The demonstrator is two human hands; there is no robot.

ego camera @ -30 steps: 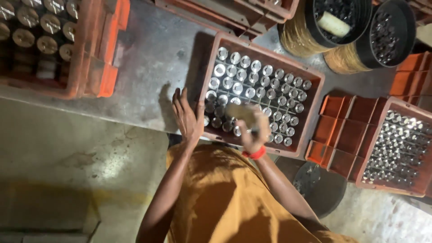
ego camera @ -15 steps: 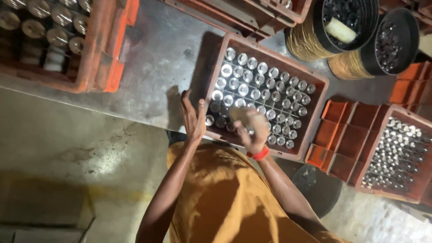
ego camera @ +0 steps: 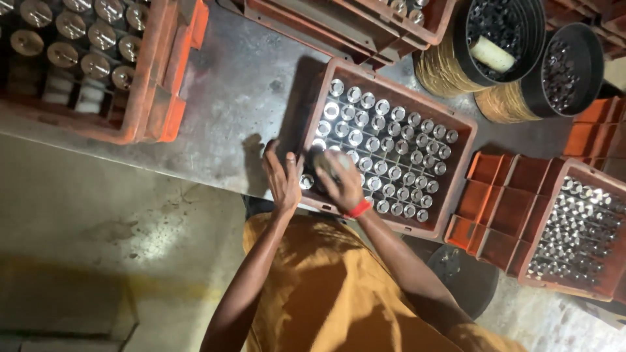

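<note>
Both bare forearms reach forward from the body to the near edge of the red crate (ego camera: pixel 456 130), converging there. The left hand (ego camera: pixel 282 177) is held flat and on edge, fingers straight and together, just outside the crate's near left corner. The right hand (ego camera: pixel 342 186), a red band at its wrist, lies just inside that same near wall, its fingers curled over a round metal part (ego camera: pixel 328 161). The two hands are close beside each other, not quite touching.

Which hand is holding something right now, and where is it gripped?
Right hand grips a round metal part over its top, above the crate. Left hand is open, holding nothing.
</note>
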